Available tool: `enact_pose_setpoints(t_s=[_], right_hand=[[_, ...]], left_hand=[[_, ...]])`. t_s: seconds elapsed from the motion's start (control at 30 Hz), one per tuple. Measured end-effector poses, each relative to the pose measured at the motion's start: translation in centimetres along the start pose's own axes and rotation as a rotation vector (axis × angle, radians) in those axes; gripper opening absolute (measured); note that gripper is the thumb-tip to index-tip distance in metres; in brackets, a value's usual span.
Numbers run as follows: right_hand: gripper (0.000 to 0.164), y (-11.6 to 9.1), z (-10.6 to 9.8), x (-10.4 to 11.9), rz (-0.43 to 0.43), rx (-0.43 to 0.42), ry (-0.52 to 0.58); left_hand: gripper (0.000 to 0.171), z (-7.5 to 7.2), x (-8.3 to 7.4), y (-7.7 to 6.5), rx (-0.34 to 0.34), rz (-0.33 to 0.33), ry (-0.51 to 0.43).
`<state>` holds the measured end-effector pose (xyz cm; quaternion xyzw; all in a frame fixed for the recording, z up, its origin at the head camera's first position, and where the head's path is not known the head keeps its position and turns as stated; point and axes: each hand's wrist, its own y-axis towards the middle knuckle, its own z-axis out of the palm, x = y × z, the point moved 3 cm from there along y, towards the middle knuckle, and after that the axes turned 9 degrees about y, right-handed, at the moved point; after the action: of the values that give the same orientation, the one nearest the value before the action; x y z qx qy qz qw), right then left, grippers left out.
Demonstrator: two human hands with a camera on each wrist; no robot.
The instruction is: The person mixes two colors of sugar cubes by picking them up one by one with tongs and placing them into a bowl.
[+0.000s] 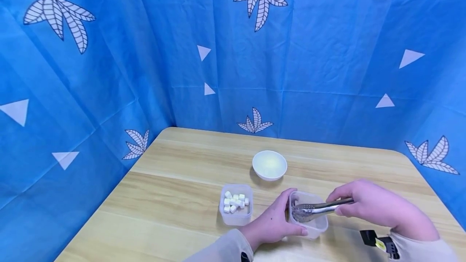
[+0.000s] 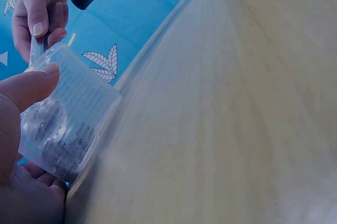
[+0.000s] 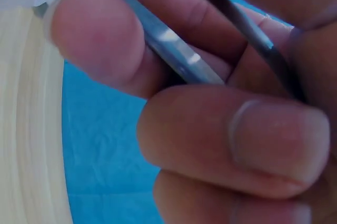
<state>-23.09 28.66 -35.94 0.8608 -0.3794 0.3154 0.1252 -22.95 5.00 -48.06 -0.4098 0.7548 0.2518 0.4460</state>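
Note:
My left hand (image 1: 271,222) grips a clear plastic container (image 1: 318,226), with the thumb on its near side and fingers round the far side. My right hand (image 1: 378,205) holds metal tongs (image 1: 329,206), whose perforated ends reach down into that container. Through its wall, the left wrist view shows small dark pieces (image 2: 68,153) near the bottom; what they are I cannot tell. In the right wrist view, curled fingers (image 3: 226,134) surround the arms of the tongs (image 3: 179,55). Left of my left hand stands a second clear container (image 1: 236,218) with several white cubes (image 1: 234,203).
A white bowl (image 1: 269,165) sits behind the two containers on the wooden table (image 1: 174,189). Something small and white (image 1: 284,238) lies just below my left hand. Blue patterned curtains (image 1: 313,60) hang behind and beside the table.

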Motion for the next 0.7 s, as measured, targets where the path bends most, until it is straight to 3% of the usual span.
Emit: enact_pose_setpoints(t_s=[0.3,0.43,0.7], right_hand=[[0.016,0.7,0.8,1.9,0.091,-0.019,-0.116],[0.017,0.7,0.8,2.3,0.065,-0.031,-0.152],[0.016,-0.3,-0.2,1.5,0.077,-0.04,-0.104]], left_hand=[[0.104,-0.2,0.0,0.0,0.004,-0.006,-0.028],[0.105,-0.2,-0.1,0.1,0.003,0.007,-0.031],[0.104,-0.2,0.1,-0.1,0.006,0.003,-0.017]])
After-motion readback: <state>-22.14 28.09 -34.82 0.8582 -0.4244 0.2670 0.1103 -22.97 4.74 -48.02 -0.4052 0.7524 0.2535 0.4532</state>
